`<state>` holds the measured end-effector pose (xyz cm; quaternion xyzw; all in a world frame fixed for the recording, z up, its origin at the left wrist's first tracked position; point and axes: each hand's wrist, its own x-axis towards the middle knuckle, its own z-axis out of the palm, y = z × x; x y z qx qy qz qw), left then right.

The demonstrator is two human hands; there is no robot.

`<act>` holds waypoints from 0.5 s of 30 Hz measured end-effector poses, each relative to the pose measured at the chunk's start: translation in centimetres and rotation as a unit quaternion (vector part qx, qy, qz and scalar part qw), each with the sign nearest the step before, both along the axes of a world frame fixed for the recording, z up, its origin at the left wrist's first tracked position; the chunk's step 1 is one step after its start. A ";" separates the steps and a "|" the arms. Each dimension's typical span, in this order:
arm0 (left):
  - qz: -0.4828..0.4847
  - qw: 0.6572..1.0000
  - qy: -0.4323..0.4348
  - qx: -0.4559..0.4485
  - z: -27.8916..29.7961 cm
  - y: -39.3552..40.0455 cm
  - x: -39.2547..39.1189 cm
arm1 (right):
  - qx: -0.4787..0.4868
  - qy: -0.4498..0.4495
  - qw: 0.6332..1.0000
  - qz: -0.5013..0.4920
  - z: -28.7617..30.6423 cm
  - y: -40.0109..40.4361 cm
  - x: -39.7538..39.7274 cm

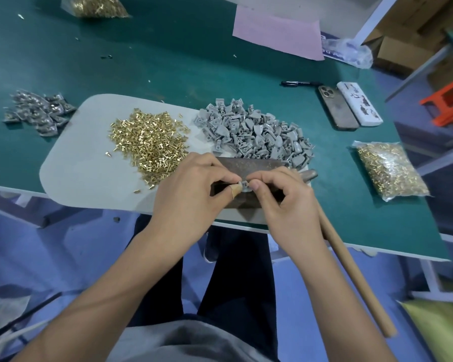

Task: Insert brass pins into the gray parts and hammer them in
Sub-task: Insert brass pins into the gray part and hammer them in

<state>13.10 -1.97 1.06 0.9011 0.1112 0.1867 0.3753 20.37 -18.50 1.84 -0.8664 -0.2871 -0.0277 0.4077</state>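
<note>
pin meets part, right between the two hands

both hands are brought together over the dark metal block (246, 178) at the near edge of the table (168, 61). the gray part (244, 184) sits exactly between them: to the right of the left hand (194, 189) and to the left of the right hand (280, 197), so neither hand is nearer. the left hand's fingers (233, 178) are curled and pinching at the part's left side, with a tan wrap on the thumb tip; the right hand's fingers (256, 184) are curled and pinching its right side. whether a brass pin is already in the pinch is too small to tell.

the part shows only as a small, pale gray lump with a rounded lower edge, mostly covered by fingertips; its long axis cannot be read. my judgement is that this is the inserting step, and the hammering is not yet done.

the hammer (351, 278) lies just right of the right hand, wooden handle running toward the viewer and head near the block, so the right hand is the closer one to take it.

loose brass pins (147, 142) are heaped left of the block on a pale mat (71, 173), with the heap of gray parts (256, 134) behind the block.
</note>
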 end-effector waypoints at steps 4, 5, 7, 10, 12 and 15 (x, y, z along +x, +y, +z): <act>-0.002 1.000 -0.005 -0.004 0.0 0.0 0.0 | -0.042 -0.047 0.998 -0.004 0.3 0.3 -0.3; -0.001 1.000 -0.006 -0.006 0.0 0.0 0.0 | -0.065 -0.081 0.995 -0.004 0.5 0.3 -0.3; 0.002 1.000 -0.006 -0.006 0.0 0.0 0.0 | -0.114 -0.167 0.979 0.005 1.0 0.4 -0.4; 0.005 1.000 -0.002 -0.001 0.0 0.0 0.0 | -0.187 -0.283 0.940 0.024 1.8 0.6 -0.5; 0.004 1.000 0.000 0.003 0.0 -0.1 0.1 | -0.227 -0.336 0.914 0.026 2.2 1.0 -0.6; 0.006 1.000 0.003 0.006 0.0 0.0 0.1 | -0.255 -0.357 0.898 0.036 2.3 1.2 -0.5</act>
